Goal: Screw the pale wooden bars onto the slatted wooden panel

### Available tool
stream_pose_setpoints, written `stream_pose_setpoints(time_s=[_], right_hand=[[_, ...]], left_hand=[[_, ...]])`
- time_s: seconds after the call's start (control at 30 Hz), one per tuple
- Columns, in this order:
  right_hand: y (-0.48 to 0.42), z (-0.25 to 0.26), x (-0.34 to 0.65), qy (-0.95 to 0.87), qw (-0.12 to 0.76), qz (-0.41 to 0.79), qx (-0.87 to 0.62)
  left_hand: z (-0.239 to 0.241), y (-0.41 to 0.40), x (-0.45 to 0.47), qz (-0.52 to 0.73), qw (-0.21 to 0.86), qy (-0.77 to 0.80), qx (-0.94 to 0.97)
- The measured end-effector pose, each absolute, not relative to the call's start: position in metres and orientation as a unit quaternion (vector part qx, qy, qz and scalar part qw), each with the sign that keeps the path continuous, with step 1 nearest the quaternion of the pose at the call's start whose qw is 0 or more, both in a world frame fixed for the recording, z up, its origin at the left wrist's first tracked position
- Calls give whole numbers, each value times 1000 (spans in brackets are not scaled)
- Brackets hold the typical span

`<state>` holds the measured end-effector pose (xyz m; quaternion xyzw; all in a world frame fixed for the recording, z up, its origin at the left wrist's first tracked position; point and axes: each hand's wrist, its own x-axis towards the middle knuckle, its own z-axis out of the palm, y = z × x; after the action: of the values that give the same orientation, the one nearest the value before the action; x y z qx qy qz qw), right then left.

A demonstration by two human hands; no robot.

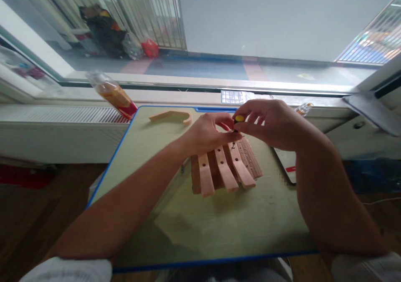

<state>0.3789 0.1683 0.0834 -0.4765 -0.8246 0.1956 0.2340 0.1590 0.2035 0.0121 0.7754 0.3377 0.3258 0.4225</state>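
A wooden rack [224, 169] with three pale hook pieces fixed on a darker board lies in the middle of the desk [219, 223]. My left hand [208, 133] rests on its far end, fingers curled against the wood. Just right of it, my right hand [269, 123] is closed round a small screwdriver with a yellow and black handle [239, 119], held upright over the rightmost hook piece. A loose curved wooden hook [172, 116] lies at the far left of the desk, away from both hands.
A plastic-wrapped packet [112, 93] leans on the windowsill at the desk's far left corner. A white and red flat object [290, 165] sits at the right edge under my right arm. A radiator grille [62, 115] and window run behind the desk.
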Motion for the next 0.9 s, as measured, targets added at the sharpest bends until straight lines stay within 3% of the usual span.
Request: stream_pose_setpoints(time_s=[0.9], right_hand=[[171,76,369,-793,254,140,-535]], left_hand=[[17,201,160,326,396,347,785]])
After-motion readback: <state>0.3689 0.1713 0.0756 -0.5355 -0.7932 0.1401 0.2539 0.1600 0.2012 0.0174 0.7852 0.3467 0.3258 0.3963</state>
